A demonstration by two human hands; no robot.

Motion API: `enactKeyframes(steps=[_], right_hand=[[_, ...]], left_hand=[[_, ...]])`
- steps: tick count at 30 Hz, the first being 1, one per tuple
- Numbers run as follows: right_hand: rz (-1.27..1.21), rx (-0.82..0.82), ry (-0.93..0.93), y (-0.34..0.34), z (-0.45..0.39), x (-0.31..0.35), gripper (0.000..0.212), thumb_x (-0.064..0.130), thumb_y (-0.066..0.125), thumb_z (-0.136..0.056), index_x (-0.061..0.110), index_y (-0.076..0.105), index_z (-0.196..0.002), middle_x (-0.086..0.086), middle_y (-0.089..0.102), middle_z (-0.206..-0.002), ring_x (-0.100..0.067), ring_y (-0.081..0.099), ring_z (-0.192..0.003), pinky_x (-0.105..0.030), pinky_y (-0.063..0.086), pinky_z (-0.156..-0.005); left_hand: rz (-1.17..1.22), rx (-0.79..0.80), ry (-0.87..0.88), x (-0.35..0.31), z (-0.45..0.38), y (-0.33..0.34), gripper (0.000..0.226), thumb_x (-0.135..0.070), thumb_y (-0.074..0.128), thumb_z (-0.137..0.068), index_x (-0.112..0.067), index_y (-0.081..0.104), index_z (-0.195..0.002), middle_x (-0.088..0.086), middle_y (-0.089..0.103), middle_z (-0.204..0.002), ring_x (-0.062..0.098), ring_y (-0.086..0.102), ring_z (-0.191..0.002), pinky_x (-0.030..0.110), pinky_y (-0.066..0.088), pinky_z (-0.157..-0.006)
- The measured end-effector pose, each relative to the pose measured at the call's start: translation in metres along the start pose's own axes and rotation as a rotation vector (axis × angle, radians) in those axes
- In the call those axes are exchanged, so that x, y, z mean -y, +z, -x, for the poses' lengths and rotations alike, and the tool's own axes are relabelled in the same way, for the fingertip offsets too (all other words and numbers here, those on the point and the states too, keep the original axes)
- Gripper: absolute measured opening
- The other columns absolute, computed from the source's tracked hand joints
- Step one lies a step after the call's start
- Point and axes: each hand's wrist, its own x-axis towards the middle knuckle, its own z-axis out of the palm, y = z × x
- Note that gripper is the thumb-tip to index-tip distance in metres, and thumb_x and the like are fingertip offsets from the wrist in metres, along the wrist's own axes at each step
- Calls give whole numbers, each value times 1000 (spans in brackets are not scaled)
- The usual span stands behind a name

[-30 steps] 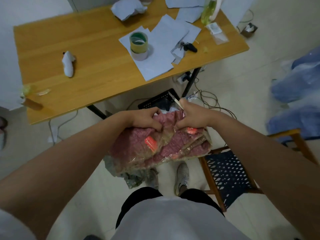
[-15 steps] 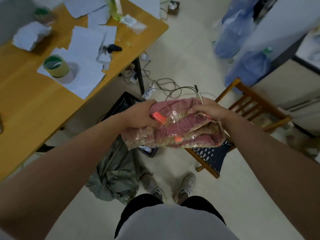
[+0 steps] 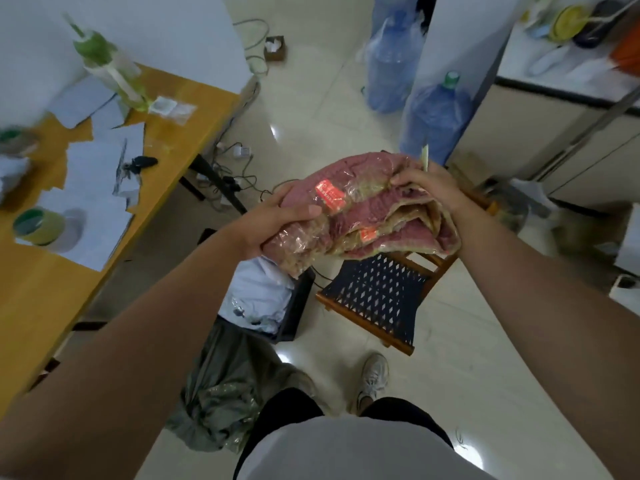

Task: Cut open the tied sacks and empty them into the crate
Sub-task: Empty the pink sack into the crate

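I hold a clear plastic sack (image 3: 367, 206) stuffed with folded pink and tan fabric, with orange labels on it, at chest height. My left hand (image 3: 277, 220) grips its left end. My right hand (image 3: 426, 188) grips its upper right edge, and a thin pale blade-like tool (image 3: 425, 157) sticks up from those fingers. Below the sack, on the floor, stands a black crate (image 3: 298, 306) with white cloth and plastic inside. A crumpled grey-green sack (image 3: 225, 389) lies on the floor in front of the crate, near my feet.
A wooden table (image 3: 45, 289) at left carries papers, tape rolls (image 3: 38, 225), keys and a green bottle. A wooden chair with a dark woven seat (image 3: 377, 296) stands right of the crate. Blue water jugs (image 3: 433, 119) and a counter lie beyond. Cables run under the table.
My view has swung right, away from the table toward the chair and jugs. Both hands keep hold of the sack, which now hangs above the crate and chair.
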Motion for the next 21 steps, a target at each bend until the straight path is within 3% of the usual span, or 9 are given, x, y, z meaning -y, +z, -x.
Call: enactKeyframes(steps=[1,5,8,11,15,17,19,21], right_hand=[[-40,-15,9,-12,3,-2,70,25,83,-52,5,63,-115,-11,70,-98,-23,68,-88,-33,56,-83],[-176,-87,49,-54,10,-14,22,9,75,-76,11,65,-95,-10,67,-90,-22,66,-79,-26,55,-72],[-272,-159,57,-78,16,-28,14,8,72,-80,11,66,-92,-7,69,-81,-18,67,-69,-23,54,-63],[-311,-214,86,-98,21,-42,17,10,72,-81,8,67,-97,-6,72,-78,-19,70,-69,-24,55,-61],[-346,-295,142,-118,26,-55,37,19,79,-77,7,69,-110,-10,75,-95,-27,72,-89,-34,57,-79],[-347,-363,152,-122,29,-54,47,28,80,-77,11,65,-118,-10,73,-102,-26,71,-90,-31,58,-71],[-302,-444,147,-125,31,-50,62,39,81,-74,13,58,-125,-8,72,-102,-18,73,-77,-24,55,-56],[-297,-469,134,-128,36,-45,54,40,78,-79,12,61,-122,-8,73,-98,-11,72,-64,-19,52,-48]], left_hand=[[28,26,2,0,-6,12,88,-28,88,-64,-31,44,-140,15,59,-132,38,65,-112,59,51,-91],[51,68,-3,-6,-31,56,89,-21,88,-68,-32,40,-142,15,61,-130,38,66,-110,59,52,-88],[-84,117,-18,-14,-50,82,86,-19,88,-69,-24,42,-141,13,65,-126,32,69,-105,50,57,-84],[-217,198,-65,-14,-65,99,72,-9,80,-75,-23,47,-137,6,70,-117,22,71,-101,39,59,-80],[-260,253,-87,-17,-84,118,49,-5,75,-81,-31,56,-118,2,74,-104,18,73,-92,31,59,-71],[-226,269,-67,-20,-99,125,45,-2,72,-82,-26,59,-117,7,74,-104,24,72,-95,33,59,-74],[-171,258,-57,-23,-114,129,47,1,70,-82,-20,59,-123,11,73,-107,27,71,-97,35,58,-75],[-117,250,-64,-24,-130,133,56,0,72,-79,-17,57,-129,15,71,-113,30,70,-99,38,58,-78]])
